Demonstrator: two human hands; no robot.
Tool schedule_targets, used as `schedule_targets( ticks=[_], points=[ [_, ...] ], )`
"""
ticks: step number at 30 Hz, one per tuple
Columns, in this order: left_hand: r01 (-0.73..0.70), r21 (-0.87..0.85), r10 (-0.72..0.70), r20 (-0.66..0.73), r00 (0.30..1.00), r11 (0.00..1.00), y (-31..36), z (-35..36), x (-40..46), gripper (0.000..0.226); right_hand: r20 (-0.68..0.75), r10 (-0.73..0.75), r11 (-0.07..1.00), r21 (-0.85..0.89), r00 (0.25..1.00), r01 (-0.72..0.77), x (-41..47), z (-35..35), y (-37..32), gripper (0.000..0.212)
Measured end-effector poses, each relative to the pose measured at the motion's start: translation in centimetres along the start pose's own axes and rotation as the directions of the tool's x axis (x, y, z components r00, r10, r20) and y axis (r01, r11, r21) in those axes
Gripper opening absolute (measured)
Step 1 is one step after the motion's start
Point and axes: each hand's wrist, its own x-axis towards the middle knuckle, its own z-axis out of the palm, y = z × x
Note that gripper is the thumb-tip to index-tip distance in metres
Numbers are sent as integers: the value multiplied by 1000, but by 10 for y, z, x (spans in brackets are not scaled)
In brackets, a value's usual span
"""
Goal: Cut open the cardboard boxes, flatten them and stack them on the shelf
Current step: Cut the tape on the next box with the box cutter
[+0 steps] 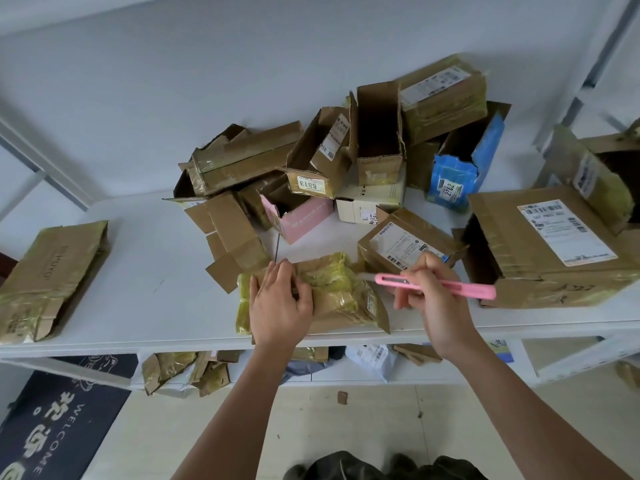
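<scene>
White shelf (pixel 156 271) holds piled boxes (pixel 346 161). Near its front edge, your left hand (pixel 277 303) presses flat on a taped box (pixel 339 292); your right hand (pixel 433 292) grips a pink cutter (pixel 436 284) beside it.

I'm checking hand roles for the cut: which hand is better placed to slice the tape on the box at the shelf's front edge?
Right. The right hand already grips the slim pink utility knife beside the small yellow-taped cardboard box, while the left hand rests on it.
</scene>
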Motion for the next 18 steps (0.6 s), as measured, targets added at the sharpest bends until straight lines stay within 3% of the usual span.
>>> schedule_targets(
  ticks=[4,8,11,15,18],
  points=[
    [5,7,-5,-2,1000,1000,-1,0,-1,17,-3,0,999,-44,1000,0,2,20,6,25],
    [16,10,-16,1,1000,1000,1,-2,0,18,13,18,997,-77,1000,-17,-11,16,14,35],
    [22,14,-22,2,1000,1000,0,-1,2,15,58,45,999,-27,997,-43,-17,2,11,28],
    [18,9,-18,-3,1000,1000,0,0,2,12,-10,6,1000,21,1000,-6,-4,-1,6,37],
    [16,22,-16,-6,1000,1000,0,0,1,14,14,2,1000,6,1000,-2,3,16,5,40]
  ],
)
